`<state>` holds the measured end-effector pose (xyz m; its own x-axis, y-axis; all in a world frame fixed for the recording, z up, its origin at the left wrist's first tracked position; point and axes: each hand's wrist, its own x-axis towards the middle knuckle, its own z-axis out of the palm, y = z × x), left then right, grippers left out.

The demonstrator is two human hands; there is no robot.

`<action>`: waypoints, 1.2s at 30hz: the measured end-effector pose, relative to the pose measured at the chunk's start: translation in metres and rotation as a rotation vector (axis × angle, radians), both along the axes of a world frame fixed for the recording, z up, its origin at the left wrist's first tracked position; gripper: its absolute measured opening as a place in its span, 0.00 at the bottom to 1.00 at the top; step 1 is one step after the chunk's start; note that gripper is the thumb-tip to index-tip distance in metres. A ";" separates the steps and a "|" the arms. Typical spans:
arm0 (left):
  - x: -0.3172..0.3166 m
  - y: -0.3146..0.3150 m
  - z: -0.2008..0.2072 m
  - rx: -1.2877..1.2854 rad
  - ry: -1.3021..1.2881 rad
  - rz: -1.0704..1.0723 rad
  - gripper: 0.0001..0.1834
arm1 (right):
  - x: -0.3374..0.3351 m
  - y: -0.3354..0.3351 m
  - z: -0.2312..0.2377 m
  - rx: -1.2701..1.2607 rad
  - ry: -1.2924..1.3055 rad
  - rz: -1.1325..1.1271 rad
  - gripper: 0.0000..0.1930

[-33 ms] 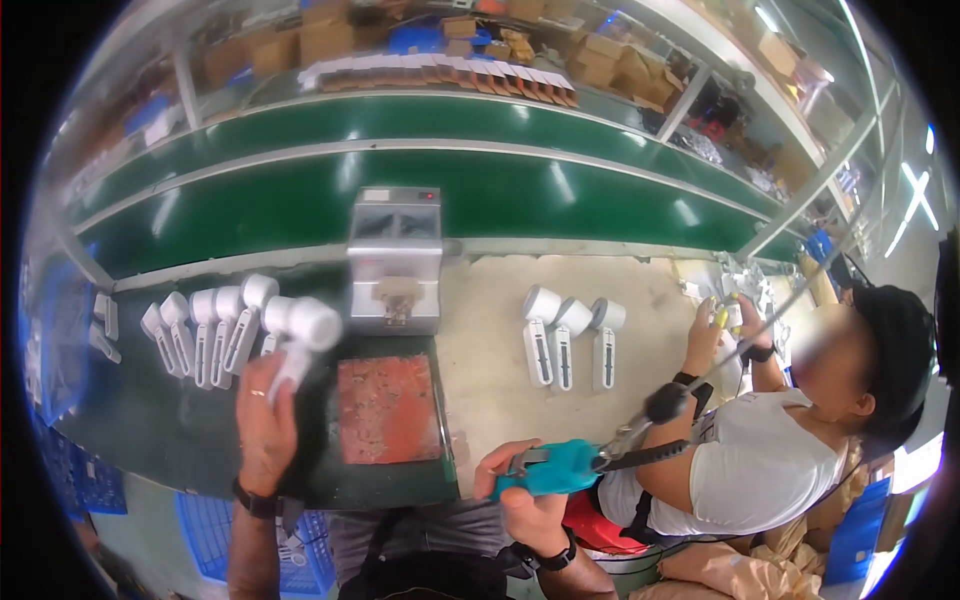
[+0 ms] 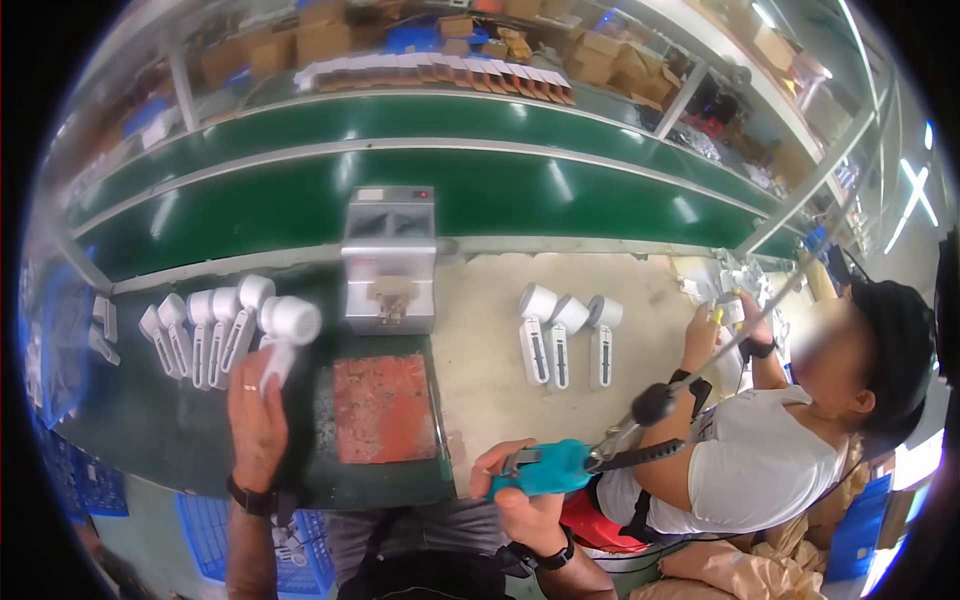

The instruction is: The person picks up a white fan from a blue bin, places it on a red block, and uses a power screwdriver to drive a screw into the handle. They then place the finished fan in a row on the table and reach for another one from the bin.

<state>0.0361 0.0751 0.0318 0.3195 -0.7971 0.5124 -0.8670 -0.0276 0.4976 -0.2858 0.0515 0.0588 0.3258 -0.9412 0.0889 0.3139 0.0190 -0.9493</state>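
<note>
Device (image 2: 291,329), smooth, white and drum-headed, in closed left hand (image 2: 257,425), rounded teal tool (image 2: 545,468) in gripping right hand (image 2: 532,514).

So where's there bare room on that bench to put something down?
The pale mat, between the silver machine and the three white devices. Also the dark mat's front left, bordered by the left hand and the row of white devices. That row is crowded, as is the area around the co-worker's hands.

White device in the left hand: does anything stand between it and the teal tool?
Nothing upright shows between the white device in the left hand and the teal tool in the right hand; only the red pad lies flat there.
</note>
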 end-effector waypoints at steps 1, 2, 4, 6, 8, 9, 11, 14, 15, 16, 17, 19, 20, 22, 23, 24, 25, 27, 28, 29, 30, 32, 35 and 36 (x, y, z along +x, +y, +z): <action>0.005 -0.002 -0.004 0.027 -0.111 0.033 0.18 | -0.003 -0.001 -0.005 0.023 -0.016 0.029 0.32; 0.009 -0.006 -0.010 0.055 -0.223 0.066 0.18 | -0.004 -0.005 -0.009 0.031 -0.019 0.026 0.32; 0.017 -0.014 -0.016 0.118 -0.266 0.067 0.18 | 0.001 -0.008 -0.011 -0.022 -0.004 0.023 0.29; 0.016 -0.022 -0.024 0.215 -0.329 0.090 0.20 | -0.009 -0.011 -0.010 -0.007 0.087 0.098 0.28; 0.019 -0.035 -0.027 0.215 -0.392 0.123 0.18 | -0.008 -0.021 -0.013 -0.041 -0.066 0.213 0.25; 0.016 -0.043 -0.021 0.221 -0.394 0.128 0.18 | -0.008 -0.021 -0.016 -0.088 -0.062 0.179 0.23; -0.003 -0.059 0.003 -0.001 -0.535 -0.030 0.16 | -0.017 -0.027 -0.024 -0.097 -0.057 0.193 0.22; -0.086 -0.104 0.030 -0.011 0.100 -0.336 0.12 | -0.033 -0.025 -0.027 -0.098 0.023 0.192 0.22; -0.111 -0.126 0.034 0.033 0.081 -0.472 0.12 | -0.039 -0.025 -0.025 -0.093 0.101 0.181 0.23; -0.132 -0.146 0.017 0.049 0.062 -0.535 0.14 | -0.041 -0.024 -0.022 -0.103 0.112 0.158 0.23; -0.158 -0.162 0.014 0.143 0.077 -0.579 0.16 | -0.039 -0.024 -0.018 -0.056 0.136 0.170 0.21; -0.185 -0.188 0.009 0.334 0.067 -0.513 0.25 | -0.026 -0.028 -0.006 -0.182 0.205 0.127 0.20; -0.200 -0.201 0.003 0.410 0.033 -0.482 0.28 | -0.024 -0.030 -0.004 -0.339 0.266 0.049 0.19; -0.221 -0.216 0.000 0.431 0.076 -0.553 0.30 | -0.030 -0.033 -0.001 -0.318 0.286 0.029 0.18; -0.223 -0.217 -0.001 0.476 0.108 -0.558 0.32 | -0.030 -0.031 0.001 -0.253 0.289 0.052 0.20; -0.224 -0.220 -0.013 0.463 0.109 -0.569 0.32 | -0.030 -0.031 0.003 -0.187 0.288 0.083 0.22; -0.221 -0.223 -0.034 0.389 0.091 -0.525 0.31 | -0.026 -0.030 0.004 -0.243 0.283 0.058 0.23; -0.208 -0.230 -0.051 0.372 0.148 -0.503 0.28 | -0.020 -0.031 0.002 -0.275 0.302 0.037 0.22; -0.205 -0.227 -0.049 0.366 0.152 -0.488 0.28 | -0.018 -0.032 -0.001 -0.294 0.323 -0.002 0.22; -0.201 -0.221 -0.044 0.318 0.166 -0.514 0.26 | -0.016 -0.033 -0.004 -0.208 0.334 0.034 0.21; -0.194 -0.213 -0.040 0.269 0.179 -0.535 0.24 | -0.011 -0.033 -0.004 -0.219 0.335 0.061 0.21; -0.176 -0.189 -0.027 0.178 0.183 -0.543 0.18 | -0.003 -0.030 -0.007 -0.204 0.302 -0.003 0.20; -0.142 -0.145 -0.006 -0.063 0.093 -0.671 0.14 | 0.010 -0.021 -0.023 -0.127 0.206 -0.012 0.19; -0.136 -0.135 0.006 0.039 0.179 -0.720 0.13 | 0.014 -0.026 -0.030 -0.083 0.142 -0.078 0.21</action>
<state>-0.0995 -0.0596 0.0375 -0.2132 -0.8573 0.4687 -0.5825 0.4966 0.6435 -0.2718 0.0259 0.0288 0.2664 -0.9557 0.1252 0.1737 -0.0801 -0.9815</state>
